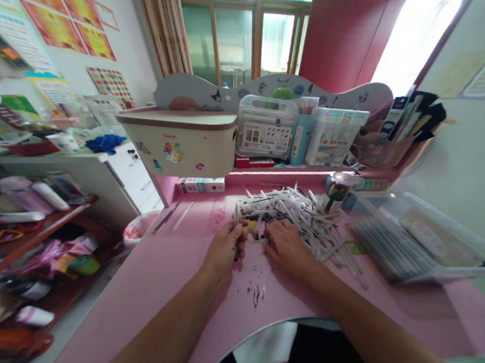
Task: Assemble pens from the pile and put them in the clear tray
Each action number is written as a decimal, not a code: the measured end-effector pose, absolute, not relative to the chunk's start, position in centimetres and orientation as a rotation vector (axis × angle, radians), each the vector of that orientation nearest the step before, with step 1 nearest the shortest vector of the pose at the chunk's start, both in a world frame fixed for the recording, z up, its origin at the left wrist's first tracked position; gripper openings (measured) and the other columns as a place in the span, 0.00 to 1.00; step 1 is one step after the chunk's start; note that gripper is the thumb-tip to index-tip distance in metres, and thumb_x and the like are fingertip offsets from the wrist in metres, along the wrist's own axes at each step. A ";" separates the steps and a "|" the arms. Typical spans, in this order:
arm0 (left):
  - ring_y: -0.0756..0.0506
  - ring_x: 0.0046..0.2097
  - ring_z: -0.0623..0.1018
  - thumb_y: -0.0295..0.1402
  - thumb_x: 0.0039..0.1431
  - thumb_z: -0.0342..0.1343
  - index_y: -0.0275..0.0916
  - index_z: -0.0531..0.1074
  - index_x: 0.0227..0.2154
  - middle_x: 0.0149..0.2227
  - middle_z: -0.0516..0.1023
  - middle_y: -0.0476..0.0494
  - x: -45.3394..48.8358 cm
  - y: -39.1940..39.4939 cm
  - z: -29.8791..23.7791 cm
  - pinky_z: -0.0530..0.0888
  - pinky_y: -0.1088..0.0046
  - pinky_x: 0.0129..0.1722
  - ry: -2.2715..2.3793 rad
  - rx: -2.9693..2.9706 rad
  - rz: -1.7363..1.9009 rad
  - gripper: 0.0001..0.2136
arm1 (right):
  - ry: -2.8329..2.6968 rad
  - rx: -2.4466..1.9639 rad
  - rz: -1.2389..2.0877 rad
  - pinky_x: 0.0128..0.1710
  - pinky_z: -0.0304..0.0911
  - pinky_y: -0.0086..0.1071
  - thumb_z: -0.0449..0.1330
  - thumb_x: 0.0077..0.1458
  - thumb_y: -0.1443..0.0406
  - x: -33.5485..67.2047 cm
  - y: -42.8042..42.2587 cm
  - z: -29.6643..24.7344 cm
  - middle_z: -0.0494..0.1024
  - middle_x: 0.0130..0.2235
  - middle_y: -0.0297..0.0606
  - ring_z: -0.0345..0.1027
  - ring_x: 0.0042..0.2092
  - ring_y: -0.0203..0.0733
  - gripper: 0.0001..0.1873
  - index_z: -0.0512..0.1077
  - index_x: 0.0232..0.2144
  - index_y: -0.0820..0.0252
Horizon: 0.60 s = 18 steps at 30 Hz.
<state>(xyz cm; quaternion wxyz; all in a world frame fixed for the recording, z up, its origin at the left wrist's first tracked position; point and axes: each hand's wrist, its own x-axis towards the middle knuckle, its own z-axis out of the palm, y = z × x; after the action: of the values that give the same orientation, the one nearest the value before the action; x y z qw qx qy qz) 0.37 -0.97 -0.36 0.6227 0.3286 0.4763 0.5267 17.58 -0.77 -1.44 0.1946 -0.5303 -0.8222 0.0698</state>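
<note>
My left hand is closed around a slim pen, held nearly upright with its pale end up and a darker end below the fingers. Dark smudges mark the fingers. Across from it, my right hand is curled at the near edge of a heap of white pens. Its fingertips pinch something small that I cannot make out. A yellowish thing lies between the hands, partly hidden. Black ink marks stain the pink desk in front of them.
At the right stands a clear plastic box of dark sticks beside the heap. A jar of pens is behind it. Two thin pens lie at left. On the shelf are a lidded bin, marker cases and a pen holder.
</note>
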 end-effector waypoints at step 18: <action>0.53 0.18 0.63 0.41 0.54 0.60 0.36 0.74 0.36 0.18 0.66 0.54 1.7 -2.6 0.6 0.60 0.79 0.18 0.990 0.992 0.876 0.13 | -1.255 -1.035 1.080 0.34 0.61 0.31 0.63 0.52 0.59 19.4 0.2 0.9 0.69 0.27 0.28 0.64 0.30 0.35 0.10 0.69 0.34 0.56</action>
<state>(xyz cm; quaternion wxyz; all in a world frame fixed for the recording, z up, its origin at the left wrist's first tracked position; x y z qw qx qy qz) 1.74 -2.63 0.57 0.6775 0.4415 0.4405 0.3900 19.41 0.17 0.87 0.5600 -0.4393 -0.5325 0.4581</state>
